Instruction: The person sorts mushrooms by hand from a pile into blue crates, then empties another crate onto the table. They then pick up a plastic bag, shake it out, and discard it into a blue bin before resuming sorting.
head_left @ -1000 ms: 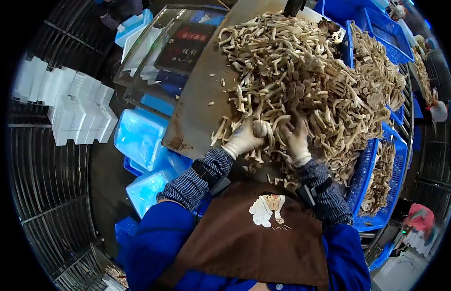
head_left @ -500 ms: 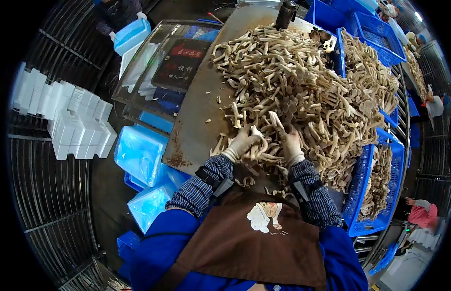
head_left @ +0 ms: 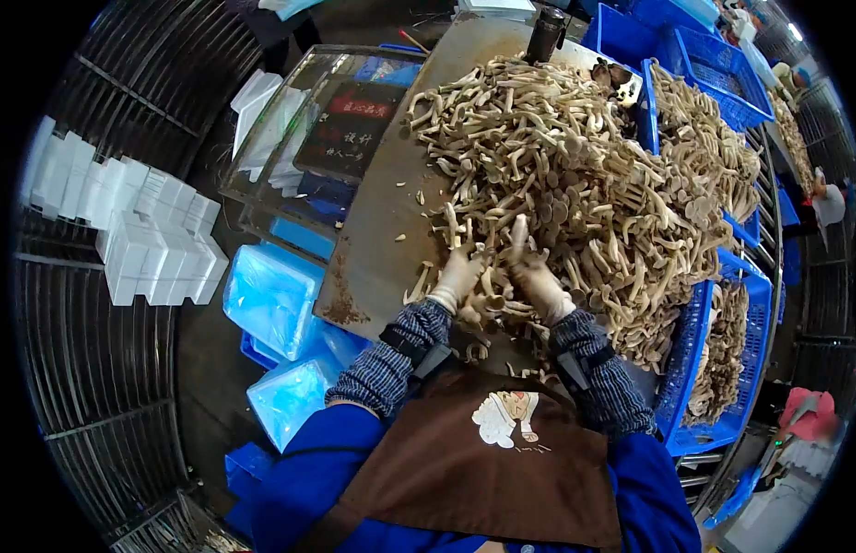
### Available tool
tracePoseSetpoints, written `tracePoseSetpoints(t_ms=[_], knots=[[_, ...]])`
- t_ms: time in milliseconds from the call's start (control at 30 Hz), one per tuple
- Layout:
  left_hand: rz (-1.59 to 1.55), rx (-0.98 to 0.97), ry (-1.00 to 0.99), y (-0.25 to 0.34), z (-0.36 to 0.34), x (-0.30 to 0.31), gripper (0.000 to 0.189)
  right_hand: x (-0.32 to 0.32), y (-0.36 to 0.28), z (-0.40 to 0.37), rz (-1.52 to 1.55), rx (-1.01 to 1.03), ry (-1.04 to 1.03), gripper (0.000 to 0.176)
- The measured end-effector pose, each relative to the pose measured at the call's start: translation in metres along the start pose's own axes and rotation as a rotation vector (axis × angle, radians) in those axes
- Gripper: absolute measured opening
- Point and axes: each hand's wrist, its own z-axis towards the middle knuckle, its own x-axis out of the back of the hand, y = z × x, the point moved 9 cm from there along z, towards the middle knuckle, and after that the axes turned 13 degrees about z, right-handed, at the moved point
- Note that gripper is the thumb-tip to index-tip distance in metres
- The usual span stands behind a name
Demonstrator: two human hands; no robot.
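A large heap of pale-stemmed mushrooms (head_left: 575,175) covers much of the metal table (head_left: 382,212). At the heap's near edge, my gloved left hand (head_left: 458,275) is closed round a mushroom whose stem points up. My gloved right hand (head_left: 537,281) is beside it, blurred by motion, with a pale mushroom (head_left: 519,235) upright at its fingers. Several loose mushrooms (head_left: 488,300) lie between the two hands. Small scraps lie on the bare metal to the left of the heap.
Blue crates (head_left: 672,405) of mushrooms stand along the table's right side. Blue plastic-lined boxes (head_left: 273,300) are at the left, below a glass-topped frame (head_left: 345,129). White foam boxes (head_left: 161,249) are stacked farther left. A dark cylinder (head_left: 545,35) stands at the back. Other people are at the edges.
My right hand has turned inward and moved slightly left. The mushrooms between my hands have shifted. At the upper left, the person with a blue box has moved up, mostly out of view.
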Motion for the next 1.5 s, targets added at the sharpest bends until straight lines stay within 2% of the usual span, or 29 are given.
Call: tracePoseSetpoints(t_ms=[33, 67, 100, 167, 200, 267, 300, 333, 400, 467, 500, 533, 567, 633, 700, 733, 800, 833, 867, 967, 1000, 1067, 1200, 1267, 1333, 1367, 1400, 1467, 1500], knots=[[0.147, -0.172, 0.174, 0.000, 0.006, 0.004, 0.045, -0.031, -0.029, -0.023, 0.103, 0.011, -0.085, 0.037], [0.149, -0.175, 0.171, 0.000, 0.007, 0.003, 0.045, -0.021, 0.005, -0.003, -0.001, 0.010, -0.082, 0.035], [0.140, -0.098, 0.188, 0.008, 0.001, 0.009, 0.038, -0.021, -0.012, -0.007, 0.035, 0.165, -0.164, 0.035], [-0.033, 0.096, 0.072, 0.018, -0.009, 0.013, 0.028, -0.029, -0.042, -0.027, 0.363, 0.015, -0.170, 0.032], [0.012, -0.010, 0.161, 0.007, 0.002, 0.018, 0.029, -0.017, -0.023, -0.014, 0.380, 0.025, -0.129, 0.033], [-0.259, -0.184, 0.151, -0.033, 0.036, 0.002, 0.030, -0.012, -0.032, -0.018, 0.273, 0.066, -0.030, 0.042], [-0.543, 0.029, -0.012, -0.012, 0.018, -0.012, 0.032, 0.002, -0.015, -0.007, 0.231, 0.146, 0.133, 0.038], [-0.314, -0.113, -0.023, -0.008, 0.020, -0.017, 0.035, -0.004, -0.038, -0.018, 0.187, 0.225, 0.295, 0.035], [0.144, -0.392, 0.054, -0.001, 0.019, -0.027, 0.042, -0.003, -0.041, -0.032, 0.108, 0.201, 0.367, 0.033], [0.518, -0.747, -0.181, 0.058, -0.019, -0.039, 0.045, 0.016, -0.020, -0.013, 0.149, 0.393, 0.477, 0.031], [0.271, -0.310, -0.376, 0.050, -0.021, -0.036, 0.045, 0.010, -0.026, -0.020, 0.482, 0.227, 0.451, 0.031], [0.270, -0.311, -0.376, 0.022, -0.009, -0.044, 0.045, 0.038, -0.010, -0.001, 0.168, 0.356, 0.521, 0.028], [0.123, -0.198, -0.274, -0.034, 0.021, -0.048, 0.043, 0.023, -0.036, -0.017, 0.142, 0.317, 0.452, 0.035], [-0.949, 0.060, -0.461, -0.015, 0.006, -0.061, 0.034, 0.008, -0.048, -0.016, 0.007, 0.334, 0.321, 0.043], [-0.376, -0.222, -0.303, -0.019, 0.030, -0.041, 0.041, 0.004, -0.026, 0.008, -0.463, 0.334, 0.301, 0.048], [0.393, -0.572, -0.013, 0.003, 0.027, -0.029, 0.044, 0.006, -0.025, 0.011, -0.463, 0.332, 0.301, 0.048], [0.144, -0.111, 0.076, 0.007, 0.011, -0.004, 0.052, 0.031, -0.021, 0.012, 0.055, 0.285, 0.463, 0.051], [0.272, -0.091, 0.126, 0.007, 0.015, 0.003, 0.056, 0.027, -0.059, -0.029, 0.043, 0.029, 0.632, 0.051], [0.402, -0.067, 0.173, 0.007, 0.021, 0.012, 0.060, 0.045, -0.038, -0.011, -0.022, 0.132, 0.655, 0.053], [0.689, -0.123, 0.085, 0.019, 0.033, 0.000, 0.065, 0.033, -0.036, -0.013, -0.205, 0.090, 0.475, 0.054], [0.814, -0.222, 0.199, 0.009, 0.046, -0.007, 0.061, 0.040, -0.013, 0.007, -0.497, 0.241, 0.420, 0.047], [0.568, -0.048, -0.010, -0.002, 0.066, -0.005, 0.054, 0.020, -0.039, -0.034, 0.061, 0.009, 0.425, 0.030], [0.647, -0.074, -0.010, 0.045, 0.049, 0.036, 0.050, -0.028, -0.044, -0.055, 0.250, 0.143, -0.026, 0.033], [0.658, -0.097, 0.000, 0.020, 0.080, 0.044, 0.048, -0.066, -0.029, -0.071, -0.141, 0.137, -0.169, 0.042], [0.557, -0.102, -0.177, 0.051, 0.051, 0.047, 0.049, -0.111, -0.024, -0.097, -0.271, 0.195, -0.459, 0.052], [0.502, -0.137, -0.078, 0.044, 0.054, 0.056, 0.045, -0.113, -0.030, -0.104, -0.576, 0.288, -0.444, 0.064], [0.502, -0.134, -0.073, 0.030, 0.054, 0.061, 0.045, -0.112, -0.036, -0.106, -0.576, 0.289, -0.450, 0.064], [0.254, -0.104, -0.112, 0.009, 0.051, 0.071, 0.040, -0.102, -0.063, -0.110, -0.957, 0.590, -0.266, 0.071], [0.139, -0.052, -0.184, 0.027, 0.021, 0.071, 0.047, -0.103, -0.051, -0.104, -1.083, 0.537, -0.313, 0.076]])
